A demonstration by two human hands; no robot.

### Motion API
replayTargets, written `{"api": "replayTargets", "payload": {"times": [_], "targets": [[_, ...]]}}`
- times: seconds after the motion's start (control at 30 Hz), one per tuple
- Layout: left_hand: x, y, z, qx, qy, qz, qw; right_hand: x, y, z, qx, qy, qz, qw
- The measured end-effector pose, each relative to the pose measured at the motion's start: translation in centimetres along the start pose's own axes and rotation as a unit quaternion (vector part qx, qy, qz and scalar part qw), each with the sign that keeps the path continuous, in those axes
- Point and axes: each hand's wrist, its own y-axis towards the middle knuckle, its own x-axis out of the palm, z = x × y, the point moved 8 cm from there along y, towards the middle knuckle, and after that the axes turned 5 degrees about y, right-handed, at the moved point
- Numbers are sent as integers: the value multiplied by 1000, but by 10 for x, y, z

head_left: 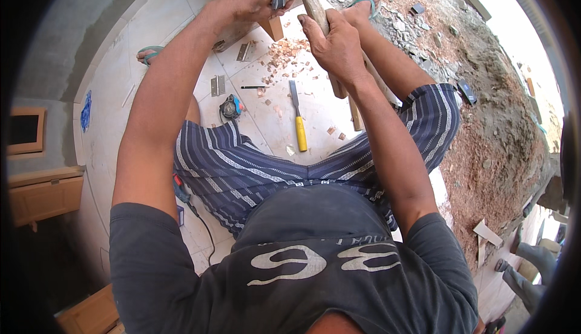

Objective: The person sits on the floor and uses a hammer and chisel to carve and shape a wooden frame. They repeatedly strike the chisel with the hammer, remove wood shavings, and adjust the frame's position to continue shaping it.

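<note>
currently i have the right hand [340, 45] wrapped around the wooden handle of a hammer [316, 14], its fingers closed narrow on the grip, and the hammer sits raised at the top of my view with its grey claw pointing left. the left hand [266, 2] is up beside the hammer head, next to a piece of wood [273, 29]; the claw covers part of its fingers, so i cannot tell whether they hold anything. below, between the striped trouser legs [242, 160], i see a chisel [298, 118] with a yellow handle lying on the pale tiles [260, 131], blade pointing away from the body. left of it are a pencil [254, 87], a blue and black tape measure [230, 108] and two metal hinges [218, 85]. wood chips [284, 57] are scattered beyond the chisel, and rough sandy ground [484, 176] fills my right side.
</note>
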Motion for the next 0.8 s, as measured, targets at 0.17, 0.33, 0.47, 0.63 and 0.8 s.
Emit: {"api": "replayTargets", "payload": {"times": [0.17, 0.33, 0.47, 0.63, 0.8], "targets": [[1, 3, -2, -35, 12, -1, 999, -14, -6, -12, 5, 68, 33, 997], [0, 2, 8, -30, 41, -19, 999, -17, -10, -5, 1, 90, 46, 995], [12, 9, 16, -24, 78, -48, 996, -22, -16, -21, -84, 114, 116, 983], [9, 5, 20, -3, 26, -39, 999, 12, -18, 24, 20, 9, 18, 1000], [10, 13, -15, -125, -123, -37, 984, -3, -19, 0, -21, 87, 54, 995]]}}
